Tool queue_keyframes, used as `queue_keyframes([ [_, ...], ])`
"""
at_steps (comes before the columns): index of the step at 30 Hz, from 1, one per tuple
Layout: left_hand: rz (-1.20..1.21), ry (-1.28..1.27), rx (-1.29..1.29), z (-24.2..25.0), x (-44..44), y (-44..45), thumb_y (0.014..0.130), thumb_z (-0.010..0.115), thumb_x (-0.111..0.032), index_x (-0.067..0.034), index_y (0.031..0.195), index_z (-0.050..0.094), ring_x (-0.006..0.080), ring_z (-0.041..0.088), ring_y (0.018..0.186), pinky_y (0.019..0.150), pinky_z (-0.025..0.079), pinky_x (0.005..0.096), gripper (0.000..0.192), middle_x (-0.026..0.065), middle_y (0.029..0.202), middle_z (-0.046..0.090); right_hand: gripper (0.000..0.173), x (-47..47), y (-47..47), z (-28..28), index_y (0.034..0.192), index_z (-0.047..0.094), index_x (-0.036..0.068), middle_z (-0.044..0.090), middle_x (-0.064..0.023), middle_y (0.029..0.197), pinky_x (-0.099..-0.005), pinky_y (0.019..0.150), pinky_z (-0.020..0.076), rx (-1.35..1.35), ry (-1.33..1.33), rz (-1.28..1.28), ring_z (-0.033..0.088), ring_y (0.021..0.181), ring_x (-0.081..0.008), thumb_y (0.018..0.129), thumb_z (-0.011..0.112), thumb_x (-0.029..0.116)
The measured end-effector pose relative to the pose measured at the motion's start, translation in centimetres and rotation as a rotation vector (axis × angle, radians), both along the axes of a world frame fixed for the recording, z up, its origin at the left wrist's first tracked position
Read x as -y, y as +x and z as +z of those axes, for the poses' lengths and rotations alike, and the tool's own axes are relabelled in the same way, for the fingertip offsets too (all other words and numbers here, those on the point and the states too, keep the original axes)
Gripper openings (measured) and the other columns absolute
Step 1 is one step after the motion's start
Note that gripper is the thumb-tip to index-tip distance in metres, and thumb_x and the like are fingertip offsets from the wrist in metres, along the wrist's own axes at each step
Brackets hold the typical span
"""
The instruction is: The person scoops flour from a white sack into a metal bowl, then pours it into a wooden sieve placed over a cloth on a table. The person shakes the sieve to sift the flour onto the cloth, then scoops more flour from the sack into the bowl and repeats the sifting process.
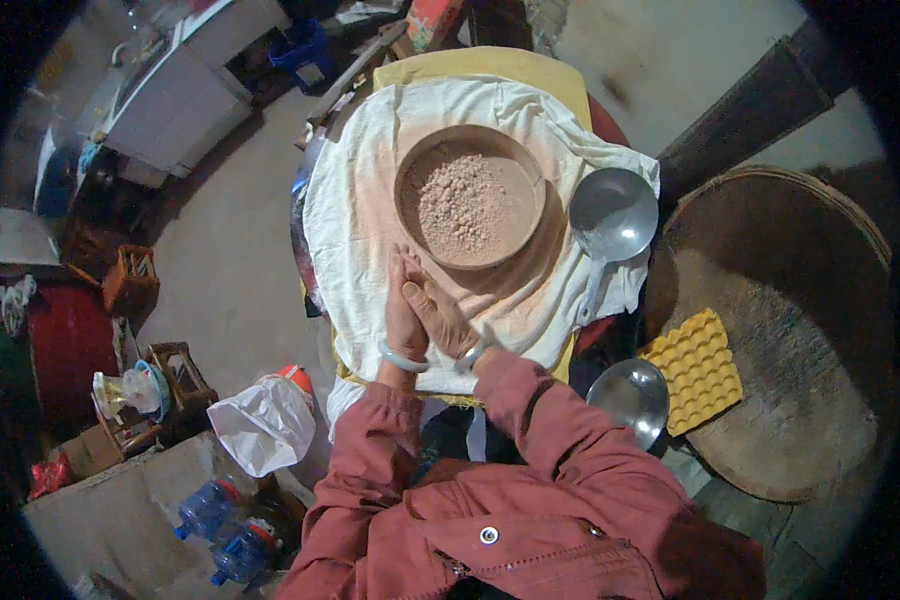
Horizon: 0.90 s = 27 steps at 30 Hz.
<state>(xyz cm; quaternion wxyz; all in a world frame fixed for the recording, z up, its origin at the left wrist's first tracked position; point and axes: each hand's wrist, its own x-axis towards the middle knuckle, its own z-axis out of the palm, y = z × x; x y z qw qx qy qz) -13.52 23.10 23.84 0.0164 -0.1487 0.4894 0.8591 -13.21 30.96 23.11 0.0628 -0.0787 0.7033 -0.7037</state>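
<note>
Palm to palm, my left hand (403,319) and my right hand (446,319) meet over a white cloth (352,225), just below a round sieve (534,229). Whether anything lies between the palms is hidden. Each wrist bears a pale bangle. The sieve rests on the cloth and holds a heap of lumpy, pinkish-beige powder (461,199), mostly to its left side. The cloth around it is stained with the same tint. To the sieve's right, a metal ladle (613,214) lies on the cloth with its handle towards me.
On the right, a large round basket tray (802,405) sits beside a yellow textured pad (697,371) and a metal bowl (630,397). A white bag (266,424) and blue water bottles (244,551) are at lower left. Yellow fabric (487,64) shows beneath the white cloth.
</note>
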Motion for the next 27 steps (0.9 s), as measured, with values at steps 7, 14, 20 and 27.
queue_keyframes([
  [7,-0.249,-0.097,0.073,-2.6,8.7,1.1,0.096,0.053,-0.034,0.003,0.135,0.042,0.0305,0.056,0.116,0.099,0.044,0.0414,0.055,0.0205,0.131,0.054,0.035,-8.6,5.1,-7.5,0.117,0.058,-0.001,0.066,-0.0154,0.107,-0.0276,0.085,0.0492,0.214,0.16,-0.248,0.063,0.099,-0.0165,0.089,0.064,0.019],
  [14,-0.309,-0.17,0.374,-6.1,10.5,4.7,0.093,0.059,-0.024,0.005,0.121,0.051,0.0271,0.066,0.093,0.081,0.054,0.0357,0.042,0.0204,0.106,0.065,0.044,-19.2,8.2,-10.0,0.104,0.057,-0.004,0.057,-0.0251,0.11,-0.0465,0.086,0.0465,0.365,0.987,-0.878,0.057,0.097,-0.0402,0.079,0.067,0.031],
  [20,-0.388,-0.15,0.466,-8.0,7.9,8.1,0.094,0.057,-0.02,0.007,0.116,0.052,0.0265,0.067,0.086,0.078,0.056,0.0349,0.035,0.0193,0.099,0.066,0.043,-23.3,6.3,-14.6,0.104,0.057,-0.004,0.058,-0.0275,0.11,-0.0487,0.09,0.0469,0.564,1.047,-0.825,0.056,0.104,-0.045,0.079,0.067,0.03],
  [27,-0.385,-0.18,0.511,-8.4,5.0,12.3,0.094,0.058,-0.019,0.005,0.115,0.054,0.0244,0.067,0.084,0.077,0.056,0.0322,0.032,0.0173,0.097,0.067,0.04,-26.9,4.8,-16.2,0.104,0.058,-0.005,0.065,-0.0244,0.094,-0.0455,0.077,0.05,0.487,0.599,-0.689,0.065,0.089,-0.0373,0.074,0.064,0.022],
])
